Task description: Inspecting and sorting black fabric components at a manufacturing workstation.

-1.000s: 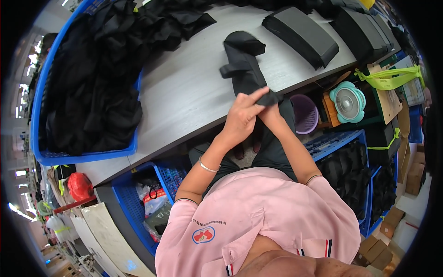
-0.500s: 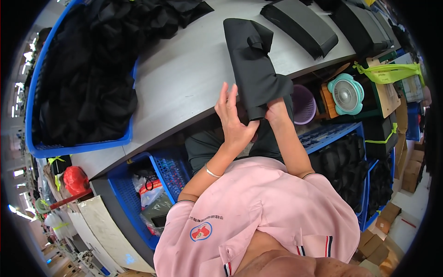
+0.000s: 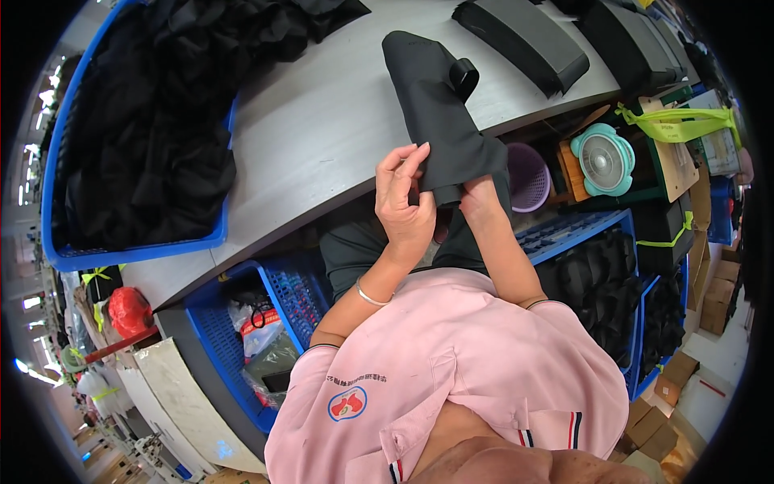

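A piece of black fabric [image 3: 439, 109], shaped like a flat pouch with a small black loop on its right side, stretches from my hands over the table's near edge. My left hand [image 3: 405, 198] is at its lower left edge, with fingertips on the cloth and the thumb below near the hem. My right hand [image 3: 481, 194] goes into or under the near end of the fabric; its fingers are hidden there.
A blue basket [image 3: 121, 260] heaped with black cloth stands on the grey table [image 3: 322, 121] at left. Stacked black pieces [image 3: 532, 44] lie at far right. Below are a purple bin [image 3: 528, 177], a teal fan [image 3: 605, 160] and blue crates [image 3: 278, 298] either side of my legs.
My left hand has come up against the fabric's edge, its raised fingers now resting on the cloth. The fabric's far end has flattened out and its loop has swung to the right.
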Demonstrator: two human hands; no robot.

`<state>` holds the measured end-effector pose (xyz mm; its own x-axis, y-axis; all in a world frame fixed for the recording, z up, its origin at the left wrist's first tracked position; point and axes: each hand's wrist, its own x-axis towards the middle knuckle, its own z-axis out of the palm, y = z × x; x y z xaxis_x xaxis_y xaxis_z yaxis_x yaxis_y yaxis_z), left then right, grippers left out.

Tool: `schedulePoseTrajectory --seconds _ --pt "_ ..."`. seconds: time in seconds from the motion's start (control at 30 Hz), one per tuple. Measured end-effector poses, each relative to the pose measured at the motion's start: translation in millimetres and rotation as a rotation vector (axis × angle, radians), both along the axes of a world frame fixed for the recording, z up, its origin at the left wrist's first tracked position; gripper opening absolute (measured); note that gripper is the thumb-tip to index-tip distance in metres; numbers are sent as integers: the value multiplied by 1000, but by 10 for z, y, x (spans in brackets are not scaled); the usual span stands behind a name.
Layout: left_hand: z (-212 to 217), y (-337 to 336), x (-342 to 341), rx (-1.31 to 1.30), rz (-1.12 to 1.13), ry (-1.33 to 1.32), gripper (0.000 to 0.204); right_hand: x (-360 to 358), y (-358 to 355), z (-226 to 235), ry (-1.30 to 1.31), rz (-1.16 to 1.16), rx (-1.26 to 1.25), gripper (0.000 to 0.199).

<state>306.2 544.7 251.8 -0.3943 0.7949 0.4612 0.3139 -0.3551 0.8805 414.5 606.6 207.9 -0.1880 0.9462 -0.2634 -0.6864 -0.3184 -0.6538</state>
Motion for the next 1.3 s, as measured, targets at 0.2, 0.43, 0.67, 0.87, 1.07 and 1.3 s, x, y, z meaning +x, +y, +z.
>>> schedulePoseTrajectory --seconds 0.2,0.43,0.67,0.87,1.07,1.3 --pt "-50 -38 -8 -18 -22 2 62 -39 81 -36 -57 11 -126 39" --pt "-92 -58 -45 -29 -24 -16 60 -100 136 -191 -47 19 -75 36" --pt "-255 -98 -91 -78 -33 49 60 -163 143 -226 -18 33 -86 37" --pt "-330 -154 -212 -50 -75 38 64 -358 119 -44 -63 -25 -205 44" --pt "-537 -140 -315 -191 -49 -42 55 -319 368 -1421 -1403 -301 757 47" --pt "-938 -248 -605 -294 5 -694 45 -390 148 -20 -533 480 278 37"
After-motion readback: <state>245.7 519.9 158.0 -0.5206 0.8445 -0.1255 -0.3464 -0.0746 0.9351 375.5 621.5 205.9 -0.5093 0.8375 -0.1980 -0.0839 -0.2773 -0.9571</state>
